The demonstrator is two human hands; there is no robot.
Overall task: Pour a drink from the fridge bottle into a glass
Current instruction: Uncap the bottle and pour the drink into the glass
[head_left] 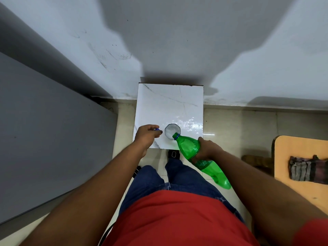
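Note:
A green plastic bottle (190, 148) is tilted with its open mouth over the near rim of a clear glass (171, 130). My right hand (206, 150) grips the bottle round its middle. The glass stands on a small white marble-patterned table (168, 103), near its front edge. My left hand (146, 134) is just left of the glass, above the table's front left corner, and pinches the blue bottle cap (157, 129) in its fingertips. Whether liquid is flowing is too small to tell.
A grey fridge side (44, 130) fills the left. A wall stands behind the table. At right, a wooden surface (301, 174) carries a folded striped cloth (307, 168). A dark object (174, 154) lies on the tiled floor by my feet.

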